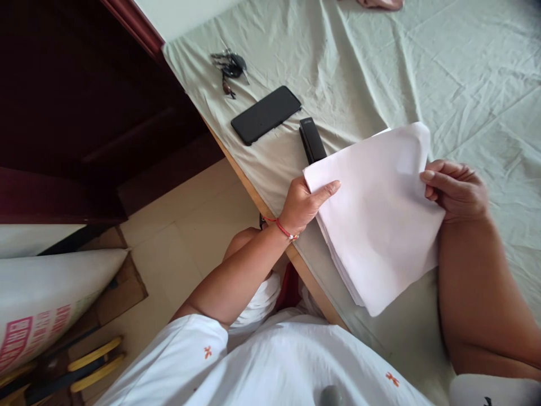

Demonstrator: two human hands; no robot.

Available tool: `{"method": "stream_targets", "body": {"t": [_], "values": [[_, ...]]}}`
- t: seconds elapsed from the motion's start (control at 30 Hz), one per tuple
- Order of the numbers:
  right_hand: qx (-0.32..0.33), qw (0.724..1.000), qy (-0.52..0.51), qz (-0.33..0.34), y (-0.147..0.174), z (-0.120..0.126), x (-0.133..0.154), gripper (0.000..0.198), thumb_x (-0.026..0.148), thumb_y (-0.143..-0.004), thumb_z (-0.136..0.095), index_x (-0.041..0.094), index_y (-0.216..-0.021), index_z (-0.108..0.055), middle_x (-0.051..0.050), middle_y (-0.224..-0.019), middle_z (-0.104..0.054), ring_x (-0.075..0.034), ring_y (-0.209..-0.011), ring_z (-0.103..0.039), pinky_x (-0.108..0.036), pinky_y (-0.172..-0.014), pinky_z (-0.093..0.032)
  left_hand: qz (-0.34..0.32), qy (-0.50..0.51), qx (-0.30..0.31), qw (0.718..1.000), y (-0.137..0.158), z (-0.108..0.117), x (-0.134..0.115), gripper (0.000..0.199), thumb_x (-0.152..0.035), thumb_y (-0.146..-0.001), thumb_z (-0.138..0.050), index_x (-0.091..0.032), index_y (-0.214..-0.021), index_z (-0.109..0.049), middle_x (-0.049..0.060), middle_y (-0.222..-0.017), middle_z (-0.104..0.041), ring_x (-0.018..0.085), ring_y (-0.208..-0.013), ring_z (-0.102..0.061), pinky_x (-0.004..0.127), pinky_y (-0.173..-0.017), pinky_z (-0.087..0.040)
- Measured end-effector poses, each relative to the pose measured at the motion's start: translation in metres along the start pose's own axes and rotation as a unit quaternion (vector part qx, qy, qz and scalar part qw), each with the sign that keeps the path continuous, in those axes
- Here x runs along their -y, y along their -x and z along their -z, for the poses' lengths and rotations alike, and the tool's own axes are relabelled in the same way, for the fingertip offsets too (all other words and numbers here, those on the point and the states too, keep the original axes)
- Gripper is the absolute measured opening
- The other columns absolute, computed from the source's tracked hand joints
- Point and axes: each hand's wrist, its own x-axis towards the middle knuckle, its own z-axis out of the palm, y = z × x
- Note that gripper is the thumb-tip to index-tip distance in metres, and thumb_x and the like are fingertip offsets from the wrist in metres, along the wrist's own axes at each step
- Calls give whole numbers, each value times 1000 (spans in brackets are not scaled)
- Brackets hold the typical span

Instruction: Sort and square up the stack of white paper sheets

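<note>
Keys (230, 65) far left on sheet-covered table (465, 73), then phone (266, 114), then black stapler (313, 141) just beyond paper stack's top-left corner. Paper stack (380, 220) between my hands, long axis running diagonally toward me. Left hand (305, 203) pinches top-left corner, thumb on top. Right hand (456, 190) curls over right edge, fingers closed on sheets. Left hand nearer stapler.
</note>
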Motion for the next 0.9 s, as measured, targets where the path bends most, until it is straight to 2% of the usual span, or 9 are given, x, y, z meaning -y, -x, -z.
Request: {"method": "stream_targets", "body": {"t": [0.17, 0.4, 0.6, 0.8, 0.9], "values": [[16, 1000, 7, -13, 1, 1, 0, 46, 48, -46, -103, 18, -60, -71, 1, -46, -54, -4, -37, -42, -15, -35, -30, -7, -1, -4, 1000, -1, 0, 1, 42, -54, -77, -91, -20, -99, -84, 7, -106, -84, 26, -100, -78, 37, -89, -62], [20, 1000, 4, -14, 2, 0, 2, 52, 54, -47, -104, 18, -61, -70, 2, -50, -55, -3, -42, -43, -15, -37, -29, 6, 15, -18, 1000, -2, -1, 1, 33, -49, -76, -91, -21, -92, -83, 3, -98, -84, 22, -93, -77, 33, -86, -60], [34, 999, -5, -37, -3, 1, -7, 46, 49, -55, -102, 17, -69, -71, 2, -54, -57, -3, -46, -43, -14, -40, -31, 55, 88, -52, 993, -1, -2, 0, 32, -40, -68, -96, -23, -92, -83, 2, -101, -84, 24, -100, -78, 36, -94, -61], [22, 996, -61, -54, -5, -5, -7, 51, 47, -48, -104, 17, -74, -71, 2, -58, -56, -5, -52, -47, -16, -46, -38, 135, 176, -118, 968, -2, -6, -9, 38, -33, -60, -98, -19, -92, -82, 4, -93, -83, 27, -97, -79, 42, -98, -62], [-7, 994, -90, -56, -3, -8, -4, 52, 50, -54, -103, 18, -80, -73, 2, -67, -61, -5, -56, -50, -15, -48, -41, 145, 201, -167, 954, -7, -5, -14, 34, -22, -64, -94, -17, -96, -81, 5, -97, -83, 27, -106, -79, 43, -107, -60]]}}
